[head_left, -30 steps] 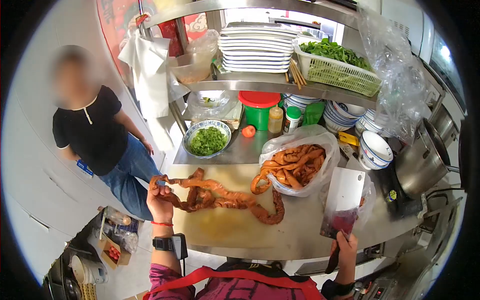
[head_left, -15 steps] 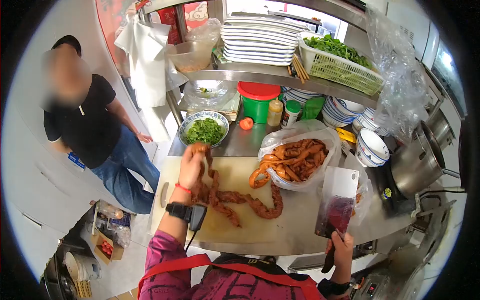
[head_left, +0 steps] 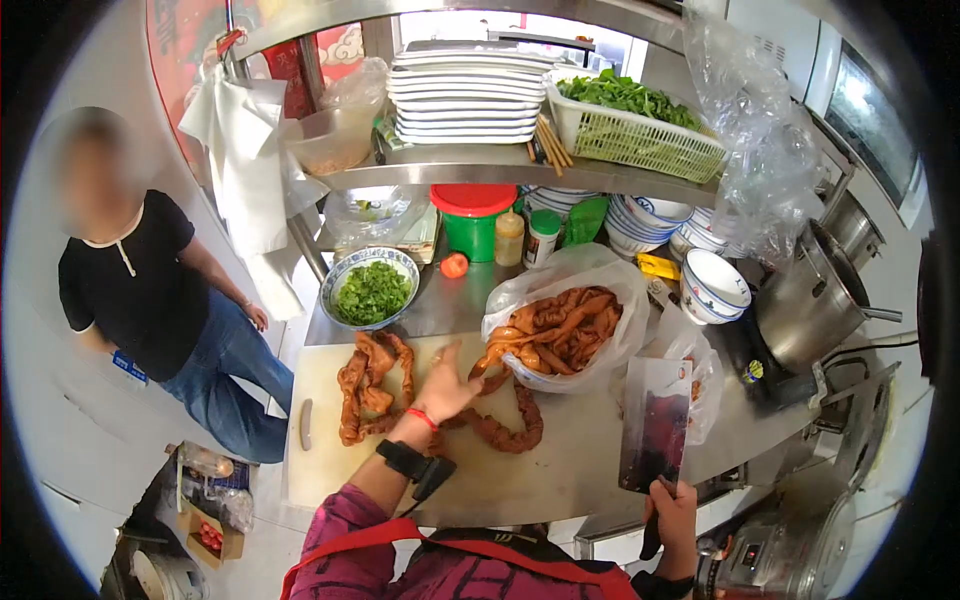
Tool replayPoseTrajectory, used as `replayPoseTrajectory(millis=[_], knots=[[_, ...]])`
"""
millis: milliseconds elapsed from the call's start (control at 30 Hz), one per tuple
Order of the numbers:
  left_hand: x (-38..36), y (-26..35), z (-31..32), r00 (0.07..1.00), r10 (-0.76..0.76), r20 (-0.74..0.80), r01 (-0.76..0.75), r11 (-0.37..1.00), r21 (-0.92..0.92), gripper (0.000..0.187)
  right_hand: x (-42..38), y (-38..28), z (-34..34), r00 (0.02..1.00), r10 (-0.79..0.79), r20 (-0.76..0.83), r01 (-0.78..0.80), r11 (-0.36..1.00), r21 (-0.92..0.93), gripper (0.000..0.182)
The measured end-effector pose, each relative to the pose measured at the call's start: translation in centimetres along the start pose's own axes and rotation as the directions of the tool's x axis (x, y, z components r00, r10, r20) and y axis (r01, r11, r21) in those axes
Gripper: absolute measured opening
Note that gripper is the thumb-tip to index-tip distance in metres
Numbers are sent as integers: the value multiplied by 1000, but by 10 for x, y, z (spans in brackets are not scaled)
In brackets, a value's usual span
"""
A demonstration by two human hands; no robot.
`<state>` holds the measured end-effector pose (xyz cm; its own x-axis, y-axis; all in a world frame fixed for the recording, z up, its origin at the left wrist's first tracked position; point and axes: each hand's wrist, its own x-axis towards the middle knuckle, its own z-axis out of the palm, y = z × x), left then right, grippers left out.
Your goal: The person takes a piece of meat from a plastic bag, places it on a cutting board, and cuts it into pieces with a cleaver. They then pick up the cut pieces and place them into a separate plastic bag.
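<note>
My left hand (head_left: 447, 388) is over the middle of the cutting board (head_left: 320, 400), its fingers apart and partly blurred, holding nothing I can see. Beneath and beside it runs a long brown cooked intestine (head_left: 510, 432); a looped part lies bunched to the left. More brown intestines (head_left: 570, 325) fill a bowl lined with a clear plastic bag (head_left: 630, 320), just right of my left hand. In my right hand (head_left: 673, 515) is a cleaver (head_left: 655, 415), gripped by its dark handle. Its broad blade points away from me at the board's right side, with dark red showing on it.
Behind the board stand a bowl of chopped greens (head_left: 372, 290), a red-lidded green tub (head_left: 472, 225) and stacked bowls (head_left: 716, 285). A steel pot (head_left: 810, 300) is at right. The shelf above carries plates (head_left: 465, 95) and a basket (head_left: 640, 130). A person (head_left: 140, 260) stands at left.
My left hand has let go of the raised intestine, which now lies bunched on the board, and has moved right and down towards the bagged bowl. My right hand still holds the cleaver.
</note>
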<state>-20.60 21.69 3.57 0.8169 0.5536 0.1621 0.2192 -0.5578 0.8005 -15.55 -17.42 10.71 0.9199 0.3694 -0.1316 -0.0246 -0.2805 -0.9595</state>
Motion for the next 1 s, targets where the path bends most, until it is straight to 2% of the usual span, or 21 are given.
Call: replayPoseTrajectory(millis=[33,133,200,233,267,300,333,367,400,467,500,533,567,667,700,733,800,833,900,967,1000], knots=[[3,3,9,1000,11,-5,-11,1000,-2,55,-1,-3,1,1000,9,-11,-9,1000,-12,29],[9,1,22,989,-105,103,92,988,122,49,-5,-9,2,999,21,-33,-19,999,34,27],[15,-11,26,954,-196,226,164,974,153,41,-6,-9,-2,999,8,-34,-7,999,46,26],[15,-9,26,977,-179,116,160,975,154,30,-7,-5,-6,998,37,-46,-35,998,49,26],[18,9,14,980,-161,115,142,977,160,30,-6,-2,-9,996,68,-60,-64,996,56,26],[16,39,-5,973,-137,184,156,983,-95,26,-7,-2,-13,996,68,-62,-67,997,25,25],[18,58,-16,963,-102,250,186,921,-342,23,-7,-2,-14,995,66,-70,-64,997,35,25],[27,65,-16,980,-3,198,67,946,-317,21,-6,-3,-16,994,92,-61,-88,994,68,25],[35,75,-15,981,-2,196,65,946,-318,21,-6,-4,-19,992,116,-48,-111,989,96,25],[51,113,-18,976,150,160,-100,953,-285,20,-3,-4,-22,991,128,-47,-122,987,106,25],[60,125,-12,976,153,153,-104,953,-284,20,-2,-3,-23,988,145,-48,-138,983,117,25],[68,139,-4,979,91,182,31,818,-574,20,-1,-1,-26,990,136,-47,-130,985,117,25],[74,150,4,972,44,230,162,585,-795,20,0,1,-28,991,127,-38,-122,988,99,26],[92,157,32,967,76,243,161,556,-816,28,4,7,-33,994,105,-15,-102,985,141,26],[105,135,50,958,127,255,65,773,-631,34,6,11,-35,996,93,2,-92,986,140,23],[97,135,48,960,116,255,74,773,-630,34,6,15,-38,996,83,20,-85,987,135,21],[77,136,36,958,144,248,-94,975,-202,39,5,17,-43,996,89,15,-90,989,116,21],[72,117,38,972,176,156,-152,976,-158,45,6,19,-44,996,90,-1,-89,990,106,21],[48,91,29,983,174,51,-141,911,-387,43,8,43,-55,998,65,-9,-63,993,96,21],[12,73,-5,995,30,93,-11,980,-200,45,8,40,-53,996,44,-77,-38,996,81,26],[-2,51,-19,993,118,23,-119,992,30,46,6,35,-55,998,41,-57,-36,996,83,26]])
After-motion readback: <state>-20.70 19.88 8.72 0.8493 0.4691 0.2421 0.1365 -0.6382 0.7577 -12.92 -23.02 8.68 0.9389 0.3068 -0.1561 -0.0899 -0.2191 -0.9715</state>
